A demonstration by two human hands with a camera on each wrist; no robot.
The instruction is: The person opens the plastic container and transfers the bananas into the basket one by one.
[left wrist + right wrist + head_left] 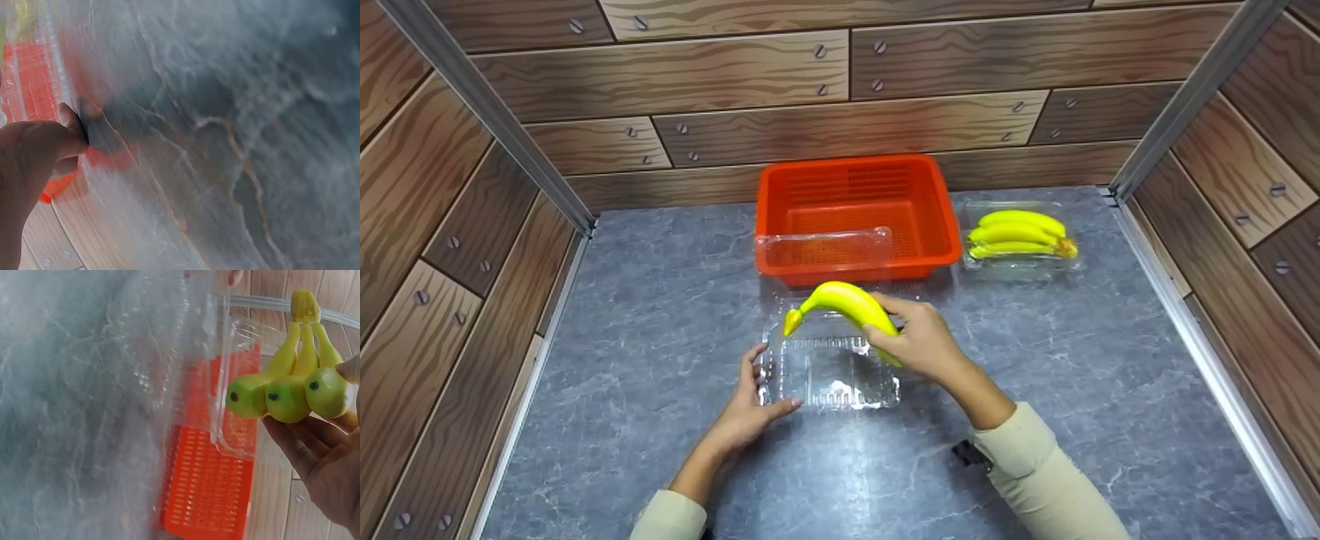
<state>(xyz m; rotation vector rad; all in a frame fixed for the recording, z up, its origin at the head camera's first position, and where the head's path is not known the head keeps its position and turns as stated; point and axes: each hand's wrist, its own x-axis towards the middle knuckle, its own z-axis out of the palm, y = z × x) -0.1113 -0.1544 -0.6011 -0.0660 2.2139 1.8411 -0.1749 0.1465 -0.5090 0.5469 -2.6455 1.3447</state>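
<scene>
My right hand (919, 337) grips a bunch of yellow toy bananas (847, 300) above a clear plastic clamshell box (832, 375). In the right wrist view the bunch (304, 377) shows three bananas joined at one stem, their greenish tips facing the camera. The box lies on the tabletop with its lid (825, 244) raised at the back, in front of the red basket. At the box's left side, my left hand (750, 412) rests with spread fingers and thumb touching it. The left wrist view shows that hand (39, 146) only partly.
Behind the box stands a red plastic basket (949, 240) with slotted walls. To its right, another clear box (1020, 274) holds more yellow bananas (1020, 225). Wood-patterned panels (735, 75) enclose the grey marbled tabletop (660, 300) at the back and sides.
</scene>
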